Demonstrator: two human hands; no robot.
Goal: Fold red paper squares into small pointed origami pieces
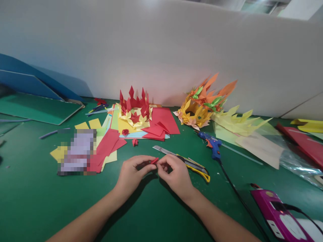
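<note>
A small folded piece of red paper is pinched between the thumb and fingertips of my left hand. My right hand meets it from the other side, fingers closed at the paper's right end; the fingertips partly hide the contact. Just behind my right hand lies a utility knife with a yellow handle, its blade extended to the left. Beyond my hands sit a small folded red paper piece and a red paper flower. A red and yellow paper crown stands farther back.
Red paper strips and a blurred-out object lie to the left. Rightward are an orange and yellow paper crown, a blue glue gun with its cord, pale yellow cut paper and a magenta power strip. A white wall rises behind.
</note>
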